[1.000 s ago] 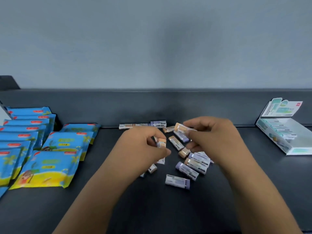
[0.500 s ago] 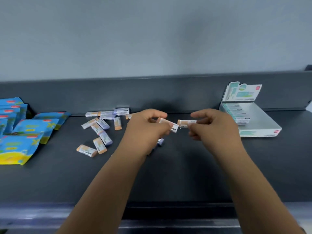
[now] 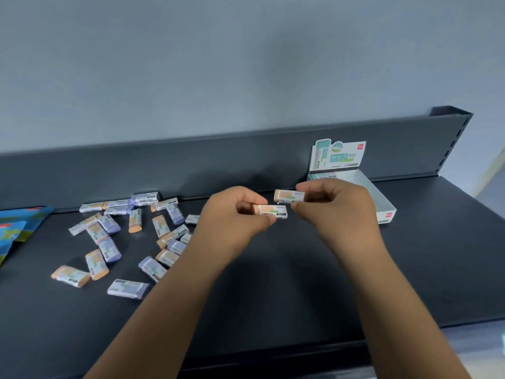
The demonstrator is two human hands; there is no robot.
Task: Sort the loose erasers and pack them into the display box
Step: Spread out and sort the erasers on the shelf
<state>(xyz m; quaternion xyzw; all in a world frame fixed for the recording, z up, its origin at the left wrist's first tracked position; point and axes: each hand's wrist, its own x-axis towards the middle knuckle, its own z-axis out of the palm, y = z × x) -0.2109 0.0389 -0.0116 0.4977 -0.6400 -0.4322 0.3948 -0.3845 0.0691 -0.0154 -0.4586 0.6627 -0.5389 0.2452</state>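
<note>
My left hand (image 3: 235, 214) pinches an orange eraser in a white sleeve (image 3: 270, 210) above the dark shelf. My right hand (image 3: 336, 206) pinches a second orange eraser (image 3: 288, 195) just above and to the right of the first. The two erasers nearly touch. The white display box (image 3: 382, 206) stands open behind my right hand, its printed header card (image 3: 338, 154) upright against the back panel. Several loose orange and purple erasers (image 3: 109, 250) lie scattered on the shelf to the left.
Blue snack packets (image 3: 16, 222) lie at the far left edge. The shelf's dark back panel (image 3: 191, 165) runs behind everything. The shelf's front lip (image 3: 273, 351) is close to my forearms, and its right end (image 3: 451, 116) stops past the box.
The view has swung further right and the box sits nearer my right hand. Both hands keep their erasers; the right one now sits slightly higher than the left one.
</note>
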